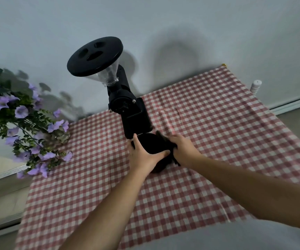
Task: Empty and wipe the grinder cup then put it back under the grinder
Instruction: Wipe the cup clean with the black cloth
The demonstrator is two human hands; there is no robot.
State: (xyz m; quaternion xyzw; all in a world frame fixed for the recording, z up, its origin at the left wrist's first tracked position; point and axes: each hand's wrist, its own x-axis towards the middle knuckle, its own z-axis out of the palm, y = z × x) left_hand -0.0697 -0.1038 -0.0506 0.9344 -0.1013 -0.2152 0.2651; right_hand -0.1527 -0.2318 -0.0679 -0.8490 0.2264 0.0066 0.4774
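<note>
Checked tablecloth point(208, 114), left hand point(142, 156) gripping black grinder cup point(152, 143) below grinder point(127, 105), right hand point(183, 147) clutching half-hidden dark cloth point(163, 139).

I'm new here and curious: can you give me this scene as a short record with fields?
surface: red checked tablecloth
machine: black grinder, upright, clear hopper under a black lid
cup: black grinder cup, at the grinder's foot
left hand: fingers wrapped around the cup
right hand: pressing a dark cloth to the cup
decor: purple flowers, at left
</note>
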